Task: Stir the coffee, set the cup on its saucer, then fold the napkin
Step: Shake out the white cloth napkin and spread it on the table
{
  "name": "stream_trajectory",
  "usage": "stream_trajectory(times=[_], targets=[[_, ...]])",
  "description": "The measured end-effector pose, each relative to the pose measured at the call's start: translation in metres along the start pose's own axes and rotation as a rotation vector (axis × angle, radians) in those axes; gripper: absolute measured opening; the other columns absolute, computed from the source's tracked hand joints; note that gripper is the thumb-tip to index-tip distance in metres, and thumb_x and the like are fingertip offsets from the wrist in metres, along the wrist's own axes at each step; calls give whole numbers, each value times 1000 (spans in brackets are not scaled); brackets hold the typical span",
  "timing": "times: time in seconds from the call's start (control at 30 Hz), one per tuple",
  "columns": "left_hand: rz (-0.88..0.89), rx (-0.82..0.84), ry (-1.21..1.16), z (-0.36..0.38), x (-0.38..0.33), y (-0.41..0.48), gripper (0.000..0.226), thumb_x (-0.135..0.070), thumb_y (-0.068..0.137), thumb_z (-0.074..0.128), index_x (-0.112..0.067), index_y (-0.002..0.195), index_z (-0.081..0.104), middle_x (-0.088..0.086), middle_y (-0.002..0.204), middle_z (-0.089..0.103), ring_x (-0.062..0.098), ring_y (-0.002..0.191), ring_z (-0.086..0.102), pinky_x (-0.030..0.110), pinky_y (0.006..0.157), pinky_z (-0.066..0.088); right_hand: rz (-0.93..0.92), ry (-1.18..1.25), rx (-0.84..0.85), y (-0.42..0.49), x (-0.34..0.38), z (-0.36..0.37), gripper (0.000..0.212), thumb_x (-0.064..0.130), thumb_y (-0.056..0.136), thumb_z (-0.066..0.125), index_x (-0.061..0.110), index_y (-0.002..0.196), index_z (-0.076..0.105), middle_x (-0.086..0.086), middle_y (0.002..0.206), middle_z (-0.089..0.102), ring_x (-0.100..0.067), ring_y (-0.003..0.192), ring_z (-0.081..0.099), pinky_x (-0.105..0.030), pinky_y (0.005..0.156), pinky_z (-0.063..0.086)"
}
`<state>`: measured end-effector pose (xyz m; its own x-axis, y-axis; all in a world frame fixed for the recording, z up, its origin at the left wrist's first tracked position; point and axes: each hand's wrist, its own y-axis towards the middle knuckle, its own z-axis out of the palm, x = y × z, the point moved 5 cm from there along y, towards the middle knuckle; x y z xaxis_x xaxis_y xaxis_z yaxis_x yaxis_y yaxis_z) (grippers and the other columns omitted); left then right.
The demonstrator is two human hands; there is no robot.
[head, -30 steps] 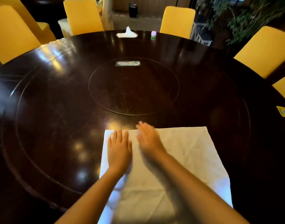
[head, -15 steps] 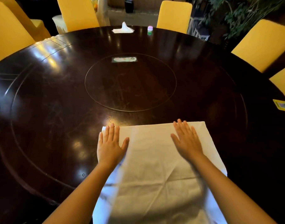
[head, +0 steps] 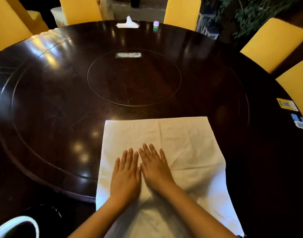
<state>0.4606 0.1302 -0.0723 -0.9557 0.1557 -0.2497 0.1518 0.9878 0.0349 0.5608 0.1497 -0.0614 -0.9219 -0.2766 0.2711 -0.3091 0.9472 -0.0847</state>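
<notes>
At the near left corner stood a white-rimmed cup (head: pixel 15 227), perhaps the coffee; it was cut off by the frame. Both hands lay flat, fingers spread, side by side on the napkin (head: pixel 190 143): left hand (head: pixel 125 177), right hand (head: pixel 155 170). To fold well, they should smooth outward first, then match the corners. Far across the table (head: pixel 44 109), a tissue (head: pixel 128 24) and a small bottle (head: pixel 156 25) stood well apart from the work.
</notes>
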Motion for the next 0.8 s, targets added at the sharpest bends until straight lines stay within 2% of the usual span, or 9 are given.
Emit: stream_trajectory(times=[0.1,0.23,0.37,0.43,0.5,0.57,0.67,0.73,0.8], targets=[[-22,13,28,2,15,-10,66,-50,94,7,-12,136,42,8,144,39,25,134,31,29,112,-1,49,-45,-96,-14,-23,3,61,47,91,13,26,148,14,3,157,9,-18,145,2,-39,113,-14],[20,5,59,-4,36,-3,74,-57,92,9,-8,135,44,14,142,44,29,132,37,31,112,6,112,-91,-111,-31,-76,-2,60,50,91,21,26,146,23,1,155,19,-21,143,15,-35,112,-1],[-24,1,100,-13,62,2,89,-65,86,-4,-7,139,37,12,148,34,29,137,29,43,112,21,225,-113,-114,-51,-133,-17,66,50,87,14,22,145,27,-3,154,21,-24,143,19,-38,114,5],[-62,1,114,-17,71,1,92,-67,82,-10,-8,143,28,11,152,25,28,141,20,44,114,16,301,-103,-117,-63,-157,-24,74,52,83,7,19,145,27,-6,155,21,-25,143,17,-42,115,9],[-92,13,114,-20,72,-5,86,-62,84,-7,-8,145,22,12,154,18,28,143,12,43,116,10,427,-94,-126,-76,-172,-30,81,54,79,0,15,147,23,-8,156,17,-25,144,13,-44,116,8],[-38,-39,89,-23,55,-25,75,-53,90,8,-5,141,32,17,150,29,32,140,23,42,114,14,475,-76,-194,-91,-159,-30,77,50,83,9,6,143,29,-16,152,25,-31,141,23,-45,115,12],[174,-66,-66,-1,8,-87,59,-45,95,21,-6,136,40,15,145,37,26,139,22,38,112,12,83,41,-272,-113,-76,-3,52,29,88,38,2,132,45,-15,140,42,-37,126,46,-37,113,16],[314,17,-99,27,-13,-137,56,-43,97,21,-7,135,39,8,151,27,20,144,9,37,115,11,-233,115,-163,-140,-12,30,49,22,87,44,5,133,43,-11,140,45,-28,130,43,-32,113,15],[359,62,-61,45,-14,-173,55,-45,97,20,-10,135,37,1,158,8,16,144,4,36,115,10,-373,97,-19,-162,19,56,49,22,89,44,12,137,39,-6,144,44,-18,136,33,-30,115,12]])
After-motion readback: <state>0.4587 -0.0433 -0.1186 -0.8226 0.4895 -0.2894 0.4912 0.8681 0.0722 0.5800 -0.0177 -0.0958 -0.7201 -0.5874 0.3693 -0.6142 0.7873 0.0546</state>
